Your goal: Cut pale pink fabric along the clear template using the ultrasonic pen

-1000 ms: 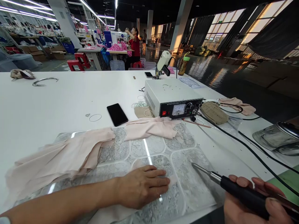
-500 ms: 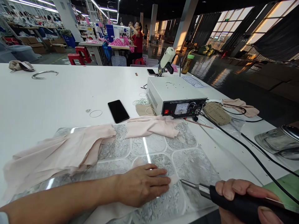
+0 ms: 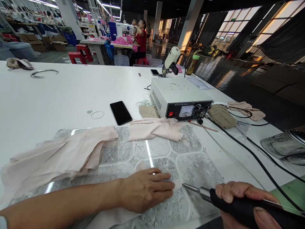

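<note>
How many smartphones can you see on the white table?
2. The nearer smartphone lies left of the metered control box; the farther smartphone lies beyond the box's far-left corner. The box could hide others.

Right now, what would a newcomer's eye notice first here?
The right hand grips a black-handled tool, its tip close to pale fabric under the flat left hand. Farther back on the white table sits a pale box with a red switch; a black phone lies left of it.

From here I see windows [image 3: 234, 27] at two o'clock, past shiny floor [image 3: 222, 79]. Red stools [image 3: 84, 50] stand at ten, a pillar [image 3: 190, 24] at one.
</note>
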A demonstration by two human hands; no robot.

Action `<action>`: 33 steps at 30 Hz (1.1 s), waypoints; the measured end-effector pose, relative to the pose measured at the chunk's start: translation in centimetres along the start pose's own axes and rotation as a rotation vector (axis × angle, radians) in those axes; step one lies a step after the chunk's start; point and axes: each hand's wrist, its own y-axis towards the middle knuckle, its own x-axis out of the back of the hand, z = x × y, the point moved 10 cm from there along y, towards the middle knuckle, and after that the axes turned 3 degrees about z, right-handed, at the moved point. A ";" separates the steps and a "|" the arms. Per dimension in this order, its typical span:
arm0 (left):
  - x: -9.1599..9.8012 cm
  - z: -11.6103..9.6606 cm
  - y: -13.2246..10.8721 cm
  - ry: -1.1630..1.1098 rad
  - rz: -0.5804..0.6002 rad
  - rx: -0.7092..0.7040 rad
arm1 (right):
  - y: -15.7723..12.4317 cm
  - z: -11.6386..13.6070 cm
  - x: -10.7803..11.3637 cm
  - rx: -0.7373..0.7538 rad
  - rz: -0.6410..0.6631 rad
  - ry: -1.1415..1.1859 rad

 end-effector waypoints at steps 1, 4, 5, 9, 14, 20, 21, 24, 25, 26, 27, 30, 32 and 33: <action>0.0 0.0 0.0 0.000 0.000 -0.002 | 0.0 0.1 0.0 0.004 -0.005 -0.003; 0.0 0.0 0.1 0.001 0.002 -0.005 | 0.0 0.1 0.0 0.000 -0.011 -0.010; 0.0 0.0 0.1 0.000 0.003 -0.006 | 0.0 0.0 -0.1 -0.005 -0.007 -0.010; 0.1 0.0 0.1 0.002 0.000 -0.008 | 0.2 -0.3 -0.1 -0.037 0.015 0.012; 0.1 -0.1 0.1 0.018 -0.002 -0.013 | 0.5 -0.4 -0.2 -0.028 0.014 0.048; 0.1 0.0 0.1 0.023 0.004 -0.005 | 0.7 -0.4 -1.5 -0.011 0.049 0.027; 0.1 0.0 0.1 0.021 0.006 -0.007 | 0.7 -0.5 -1.5 -0.015 0.052 0.021; -0.1 0.0 0.0 0.020 0.015 -0.011 | 0.7 -0.5 -1.5 -0.008 0.074 0.008; -0.2 0.0 0.0 0.019 0.018 -0.011 | 0.7 -0.4 -1.5 -0.003 0.078 0.007; -0.3 0.0 0.0 0.018 0.022 -0.011 | 0.8 -0.5 -1.4 -0.003 0.081 0.005; -0.3 0.0 -0.1 0.017 0.026 -0.009 | 0.8 -0.5 -1.4 -0.004 0.082 0.003; -0.5 0.1 -0.1 0.021 0.033 0.004 | 0.9 -0.5 -1.4 -0.005 0.071 -0.006; -0.5 0.1 -0.1 0.026 0.033 0.006 | 0.8 -0.5 -1.3 -0.014 0.050 -0.004; -0.5 0.0 -0.1 0.029 0.029 0.003 | 0.7 -0.5 -1.2 -0.016 0.039 0.003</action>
